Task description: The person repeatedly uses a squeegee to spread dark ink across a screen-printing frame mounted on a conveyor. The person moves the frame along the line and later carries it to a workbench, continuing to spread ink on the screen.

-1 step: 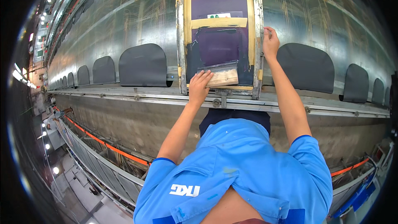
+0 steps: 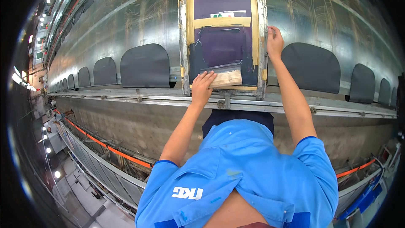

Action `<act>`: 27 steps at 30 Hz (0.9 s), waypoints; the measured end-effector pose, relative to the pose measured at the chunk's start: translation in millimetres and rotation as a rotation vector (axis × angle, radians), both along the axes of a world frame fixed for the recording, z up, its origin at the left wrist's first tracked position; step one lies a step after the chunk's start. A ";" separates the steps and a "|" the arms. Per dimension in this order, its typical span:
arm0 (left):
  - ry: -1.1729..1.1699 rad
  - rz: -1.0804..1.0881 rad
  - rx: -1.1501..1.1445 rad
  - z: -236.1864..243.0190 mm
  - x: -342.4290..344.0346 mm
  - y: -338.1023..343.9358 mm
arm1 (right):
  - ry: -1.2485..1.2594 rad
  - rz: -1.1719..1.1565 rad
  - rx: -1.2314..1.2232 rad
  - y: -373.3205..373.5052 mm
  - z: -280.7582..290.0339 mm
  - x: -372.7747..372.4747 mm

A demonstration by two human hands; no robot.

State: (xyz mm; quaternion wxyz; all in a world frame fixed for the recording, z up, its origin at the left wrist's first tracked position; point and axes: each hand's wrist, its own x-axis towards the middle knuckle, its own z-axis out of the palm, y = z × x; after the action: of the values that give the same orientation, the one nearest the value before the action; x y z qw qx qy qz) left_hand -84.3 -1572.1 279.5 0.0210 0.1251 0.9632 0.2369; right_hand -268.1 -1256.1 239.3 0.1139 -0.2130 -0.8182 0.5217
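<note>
A screen printing frame (image 2: 182,38) with yellow tape edging and a purple mesh (image 2: 221,46) lies on the metal bench in front of me. A wooden-handled squeegee (image 2: 228,79) rests slightly tilted across the lower part of the mesh. My left hand (image 2: 203,83) grips its left end, fingers over the handle. My right hand (image 2: 275,41) is at the frame's right side rail, fingers curled against it, fingertips partly hidden. A small white patch with green shapes (image 2: 223,15) shows above a band of yellow tape on the screen.
Dark grey arched pieces (image 2: 144,65) lie in a row along the metal bench (image 2: 126,25) on both sides of the frame. A metal rail (image 2: 164,96) runs along the near edge. Below are orange strips (image 2: 105,146) and metal structures, with lit ceiling lamps at the far left.
</note>
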 end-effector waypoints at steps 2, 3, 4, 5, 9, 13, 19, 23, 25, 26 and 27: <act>-0.010 -0.007 0.021 -3.8 6.5 -9.3 | 0.010 0.008 0.031 -2.8 -8.5 -5.3; 0.002 -0.011 0.041 -6.4 3.8 -18.7 | 0.017 0.005 0.057 -4.1 -14.2 -8.6; -0.009 -0.007 0.048 -8.0 12.4 -20.4 | 0.054 0.022 0.083 -5.1 -20.0 -11.3; -0.035 -0.053 0.035 -8.9 17.2 -22.4 | -0.015 0.011 0.088 -5.6 -25.4 -13.2; -0.012 -0.103 0.004 -20.0 25.6 -20.5 | -0.110 0.050 0.133 0.4 -33.6 -14.3; 0.042 -0.089 -0.026 -31.9 -21.4 -13.5 | -0.152 0.209 0.635 10.4 -4.7 -9.0; 0.035 -0.038 0.079 -29.6 -145.0 -11.9 | 0.061 0.889 0.678 -47.6 57.9 12.6; 0.048 -0.069 0.088 -31.1 -172.9 -2.1 | 0.017 0.825 0.789 -73.8 38.8 17.3; 0.006 -0.041 0.091 -32.9 -159.7 0.7 | 0.013 0.797 0.765 -74.4 26.8 34.9; 0.019 -0.051 0.062 -33.4 -145.5 1.0 | 0.004 0.791 0.738 -73.6 23.8 49.9; 0.025 -0.065 0.028 -31.3 -129.2 1.2 | -0.063 0.802 0.706 -72.9 23.0 67.2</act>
State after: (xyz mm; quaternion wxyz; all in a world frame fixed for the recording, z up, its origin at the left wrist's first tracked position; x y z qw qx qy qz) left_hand -213.6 -1570.9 248.2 0.0147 0.1597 0.9553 0.2482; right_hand -200.8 -1329.0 262.3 -0.0540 0.1522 -0.9641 0.2106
